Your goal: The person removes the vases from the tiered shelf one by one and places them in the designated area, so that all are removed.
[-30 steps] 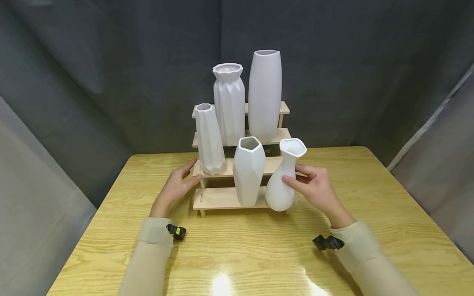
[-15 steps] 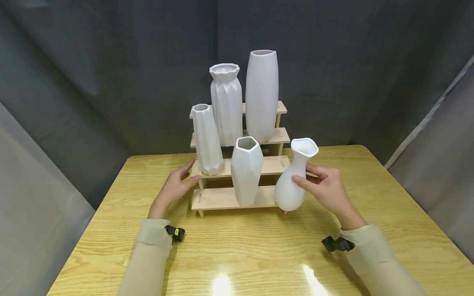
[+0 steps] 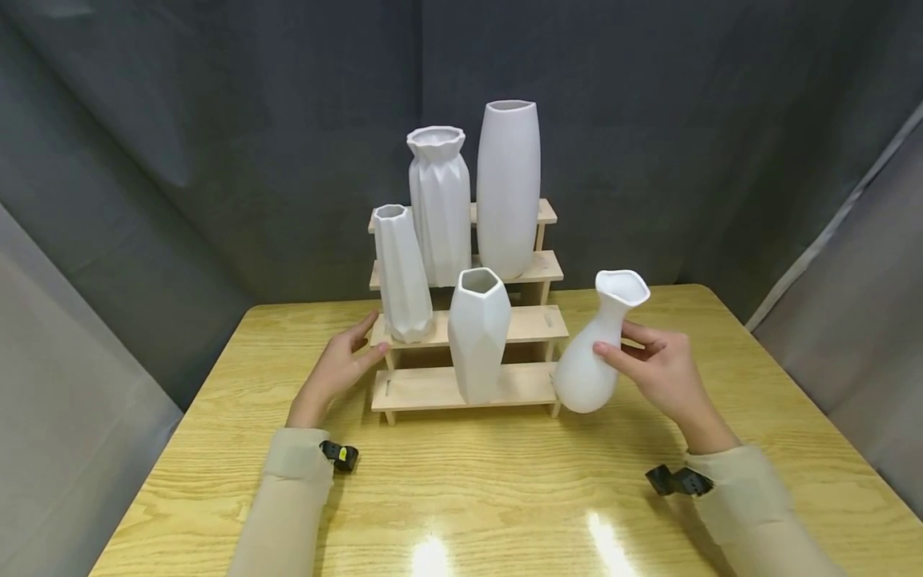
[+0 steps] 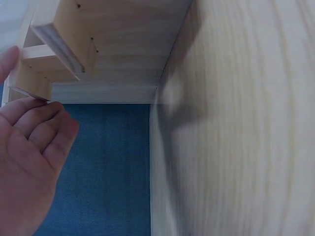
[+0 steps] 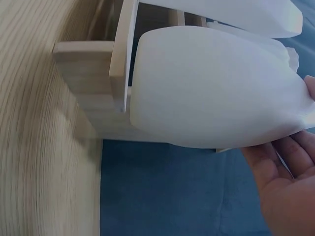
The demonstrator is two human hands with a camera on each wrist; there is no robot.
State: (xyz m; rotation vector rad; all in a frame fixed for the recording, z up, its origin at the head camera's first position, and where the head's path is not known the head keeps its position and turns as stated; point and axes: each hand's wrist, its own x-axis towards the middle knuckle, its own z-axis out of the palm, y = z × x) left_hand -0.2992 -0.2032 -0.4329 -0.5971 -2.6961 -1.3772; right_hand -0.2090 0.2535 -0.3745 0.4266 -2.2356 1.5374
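Observation:
In the head view, my right hand (image 3: 659, 373) holds a white vase (image 3: 587, 369) by thumb and fingers just below its narrow neck. This vase has a round belly and a flared, wavy rim, and it leans to the right off the right end of the lowest shelf. In the right wrist view, its belly (image 5: 211, 88) overlaps the end of the wooden stand. My left hand (image 3: 335, 373) grips the left end of the tiered wooden stand (image 3: 425, 389) at its second shelf. Thumb in front, its fingers (image 4: 47, 123) lie against the wood in the left wrist view.
A faceted white vase (image 3: 479, 336) stands on the lowest shelf, and a slim ribbed vase (image 3: 404, 276) on the second. Higher up are a pleated vase (image 3: 440, 212) and a tall smooth vase (image 3: 509, 192). Dark curtains (image 3: 649, 144) hang behind the wooden table (image 3: 469, 489).
My right hand has carried the round-bellied vase to the right, from in front of the lowest shelf's right part to past its end. My left hand has stayed at the stand.

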